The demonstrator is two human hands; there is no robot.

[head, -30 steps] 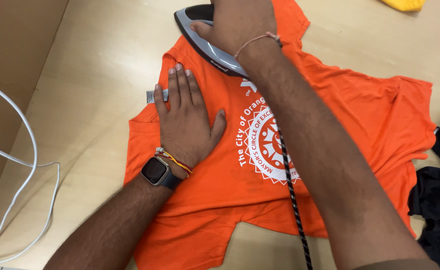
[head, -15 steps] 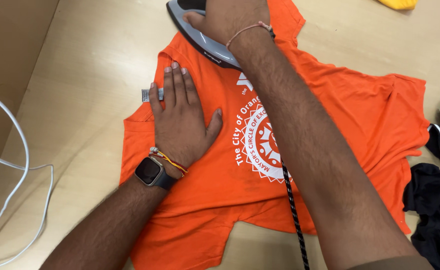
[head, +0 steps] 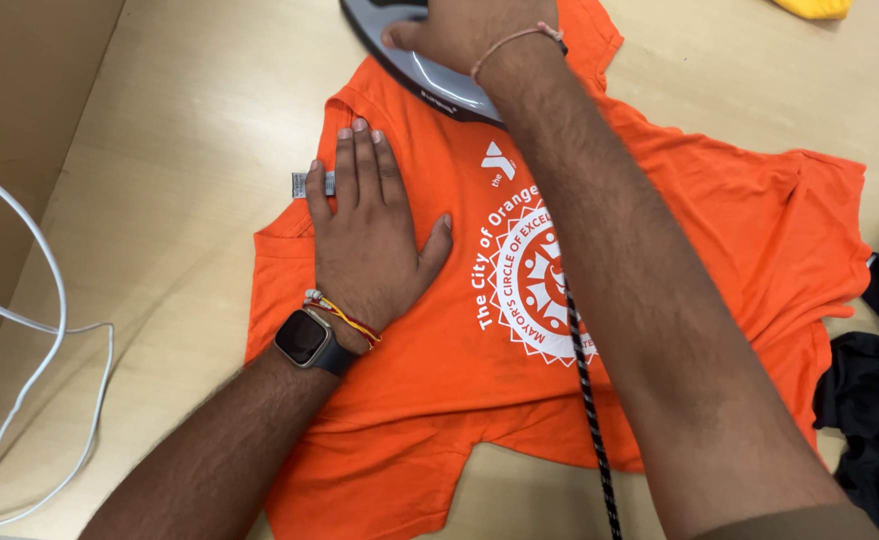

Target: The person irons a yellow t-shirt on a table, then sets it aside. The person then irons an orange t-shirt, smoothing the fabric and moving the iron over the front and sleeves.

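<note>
Surface: pale wooden tabletop (head: 190, 130), with a darker brown panel along its left edge.
Shirt: an orange T-shirt (head: 720, 220) lies spread on the tabletop, its white round print facing up near the middle; a small grey label (head: 302, 183) sticks out at the left, by the collar.
Left hand: the left hand (head: 370, 240) lies flat and open on the shirt's left part, fingers together and pointing far, fingertips close to the label; it grips nothing. A dark smartwatch (head: 305, 340) and thread bands sit on the wrist.
Right hand: the right hand (head: 460, 30) is closed over the top of a grey iron (head: 415, 70) at the far edge of view, on the shirt's far part. The handle itself is hidden under the hand.
Cord: a black-and-white braided cord (head: 590, 420) runs from under the right forearm to the near edge.
Left side: white cable (head: 35, 260) loops over the tabletop.
Right side: dark clothes (head: 870, 420) are heaped beside the shirt; a yellow cloth (head: 810, 8) shows at the far right.
</note>
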